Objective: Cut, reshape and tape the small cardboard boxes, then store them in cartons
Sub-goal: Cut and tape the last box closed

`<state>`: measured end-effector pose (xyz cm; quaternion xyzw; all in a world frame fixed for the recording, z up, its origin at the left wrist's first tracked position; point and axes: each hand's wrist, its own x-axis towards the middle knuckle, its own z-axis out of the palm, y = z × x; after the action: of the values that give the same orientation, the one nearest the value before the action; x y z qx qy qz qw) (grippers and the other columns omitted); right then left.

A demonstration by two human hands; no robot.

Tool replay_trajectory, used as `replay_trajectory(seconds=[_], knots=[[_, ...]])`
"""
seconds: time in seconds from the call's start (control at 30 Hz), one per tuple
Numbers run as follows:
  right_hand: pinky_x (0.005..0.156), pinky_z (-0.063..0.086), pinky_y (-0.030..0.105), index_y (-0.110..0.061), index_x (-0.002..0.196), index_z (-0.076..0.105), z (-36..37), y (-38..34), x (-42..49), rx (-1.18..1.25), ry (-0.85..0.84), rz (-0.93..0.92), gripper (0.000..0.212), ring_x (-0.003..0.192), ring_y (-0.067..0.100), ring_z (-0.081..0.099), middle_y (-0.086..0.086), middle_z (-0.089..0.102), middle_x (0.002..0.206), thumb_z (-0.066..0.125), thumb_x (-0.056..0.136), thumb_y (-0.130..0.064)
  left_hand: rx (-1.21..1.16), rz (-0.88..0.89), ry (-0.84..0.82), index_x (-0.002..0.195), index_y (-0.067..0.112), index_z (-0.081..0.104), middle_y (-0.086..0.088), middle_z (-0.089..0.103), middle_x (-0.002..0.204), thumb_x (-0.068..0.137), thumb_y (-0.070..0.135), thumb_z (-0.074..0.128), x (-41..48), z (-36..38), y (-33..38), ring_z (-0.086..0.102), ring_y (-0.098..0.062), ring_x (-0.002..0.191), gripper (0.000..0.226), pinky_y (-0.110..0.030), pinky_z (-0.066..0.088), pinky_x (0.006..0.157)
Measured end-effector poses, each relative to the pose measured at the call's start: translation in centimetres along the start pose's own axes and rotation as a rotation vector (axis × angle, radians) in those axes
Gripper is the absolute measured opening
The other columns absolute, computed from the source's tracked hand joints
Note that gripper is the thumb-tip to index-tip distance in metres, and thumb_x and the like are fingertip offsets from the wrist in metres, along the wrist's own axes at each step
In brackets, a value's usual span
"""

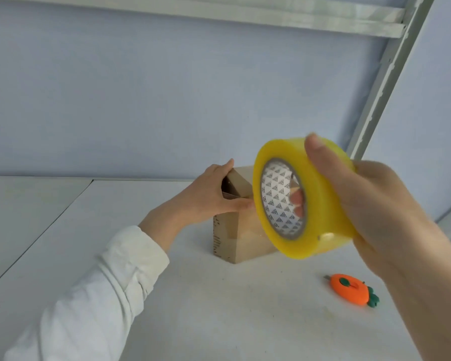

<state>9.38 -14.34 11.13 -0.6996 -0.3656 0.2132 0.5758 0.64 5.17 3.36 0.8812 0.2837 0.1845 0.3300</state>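
Observation:
A small brown cardboard box [236, 237] stands upright on the white table [167, 308], its top flaps partly folded. My left hand [211, 195] grips the top of the box, thumb on the near side and fingers over the far flap. My right hand [370, 212] holds a big yellow tape roll [274, 230] in the air just right of the box, thumb across the outer band and fingertips showing inside the core. The roll hides the box's right part.
An orange carrot-shaped cutter [350, 289] lies on the table to the front right of the box. A pale blue wall rises behind the table. A grey metal shelf post [385, 82] slants up at the right, with a shelf rail along the top.

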Motion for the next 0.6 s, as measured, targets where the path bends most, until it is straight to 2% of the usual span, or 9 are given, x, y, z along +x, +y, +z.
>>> replay_trajectory(seconds=[0.07, 0.17, 0.27, 0.33, 0.43, 0.5, 0.6], knots=[[0.074, 0.056, 0.044, -0.035, 0.056, 0.071, -0.7, 0.9, -1.2, 0.018, -0.027, 0.021, 0.044, 0.065, 0.019, 0.07, 0.001, 0.071, 0.064, 0.051, 0.04, -0.071, 0.021, 0.012, -0.033, 0.15, 0.025, 0.008, 0.008, 0.027, 0.142, 0.071, 0.054, 0.066, -0.2, 0.0, 0.4, 0.031, -0.001, 0.118, 0.102, -0.019, 0.028, 0.095], [0.059, 0.05, 0.033, -0.017, 0.063, 0.072, -1.3, 2.6, -2.5, 0.02, -0.073, 0.093, 0.06, 0.055, 0.019, 0.066, 0.006, 0.07, 0.063, 0.054, 0.04, -0.069, 0.022, 0.003, -0.057, 0.15, 0.027, 0.007, 0.008, 0.026, 0.144, 0.057, 0.063, 0.059, -0.5, -0.2, 0.7, 0.029, 0.0, 0.116, 0.112, -0.02, 0.027, 0.095], [0.063, 0.047, 0.033, -0.013, 0.078, 0.068, -0.8, 4.3, -3.0, -0.009, -0.086, 0.098, 0.07, 0.063, 0.022, 0.063, 0.009, 0.07, 0.07, 0.053, 0.044, -0.072, 0.01, 0.012, -0.048, 0.15, 0.026, 0.008, 0.007, 0.026, 0.144, 0.055, 0.064, 0.056, -0.6, -0.1, 0.7, 0.029, -0.001, 0.12, 0.112, -0.021, 0.027, 0.098], [0.06, 0.049, 0.029, -0.01, 0.084, 0.065, -0.1, 4.8, -3.1, -0.007, -0.083, 0.084, 0.07, 0.061, 0.018, 0.065, 0.005, 0.071, 0.07, 0.053, 0.047, -0.069, 0.002, 0.004, -0.026, 0.15, 0.026, 0.009, 0.006, 0.026, 0.144, 0.056, 0.065, 0.054, -0.7, 0.1, 0.6, 0.028, -0.004, 0.128, 0.111, -0.022, 0.026, 0.102], [0.046, 0.046, 0.015, -0.011, 0.085, 0.064, 0.9, 5.0, -3.1, 0.07, -0.088, 0.093, 0.059, 0.049, 0.004, 0.063, 0.0, 0.069, 0.063, 0.055, 0.051, -0.059, -0.028, 0.022, 0.013, 0.149, 0.026, 0.014, 0.007, 0.029, 0.143, 0.058, 0.065, 0.052, -1.0, 0.6, 0.6, 0.029, -0.006, 0.13, 0.107, -0.021, 0.026, 0.103], [0.046, 0.046, 0.014, -0.012, 0.081, 0.066, 0.9, 4.6, -2.8, 0.069, -0.088, 0.081, 0.057, 0.049, 0.002, 0.061, -0.002, 0.069, 0.062, 0.055, 0.051, -0.06, -0.08, 0.042, 0.075, 0.146, 0.026, 0.025, 0.009, 0.035, 0.138, 0.064, 0.062, 0.053, -1.2, 0.9, 0.6, 0.034, -0.003, 0.126, 0.094, -0.019, 0.027, 0.102], [0.061, 0.054, 0.027, -0.02, 0.06, 0.072, -0.4, 2.2, -1.7, 0.097, -0.082, 0.018, 0.051, 0.059, 0.008, 0.067, -0.004, 0.071, 0.063, 0.055, 0.045, -0.065, -0.286, 0.07, 0.184, 0.122, 0.03, 0.057, 0.009, 0.056, 0.123, 0.087, 0.053, 0.049, -1.2, 0.5, 0.9, 0.05, -0.002, 0.112, 0.042, -0.024, 0.037, 0.099]])
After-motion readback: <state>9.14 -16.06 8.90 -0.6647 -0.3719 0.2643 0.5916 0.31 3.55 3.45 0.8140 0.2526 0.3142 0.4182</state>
